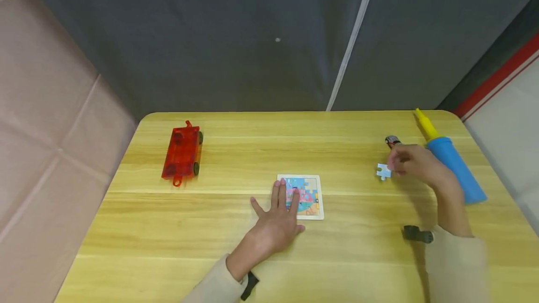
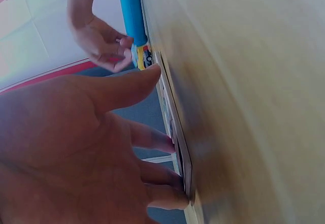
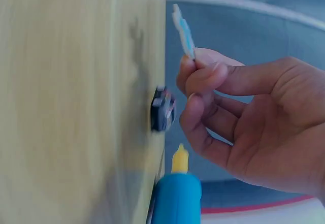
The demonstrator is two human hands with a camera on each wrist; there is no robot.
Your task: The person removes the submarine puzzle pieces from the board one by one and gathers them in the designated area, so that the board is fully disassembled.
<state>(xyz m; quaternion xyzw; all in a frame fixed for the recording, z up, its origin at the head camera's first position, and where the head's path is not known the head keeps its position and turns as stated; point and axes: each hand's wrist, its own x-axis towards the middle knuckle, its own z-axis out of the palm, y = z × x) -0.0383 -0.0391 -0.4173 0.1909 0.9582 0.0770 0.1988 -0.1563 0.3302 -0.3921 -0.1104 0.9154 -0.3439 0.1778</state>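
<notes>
My right hand pinches a small light-blue puzzle piece between thumb and fingertips. In the right wrist view that piece is edge-on, raised off the table with its shadow beside it. My left hand lies with fingers spread and straight, its fingertips on the left part of a white-framed jigsaw puzzle. Blue, pink and tan pieces fill much of the frame, and a pale patch shows near its upper right. The fingers hide its left side. From the left wrist, the puzzle frame appears as a thin edge under the fingertips.
On the left of the table stands a red translucent toy car base with dark wheels. A small toy car sits just beyond my right hand. Right of that hand lies a blue hand pump with a yellow nozzle.
</notes>
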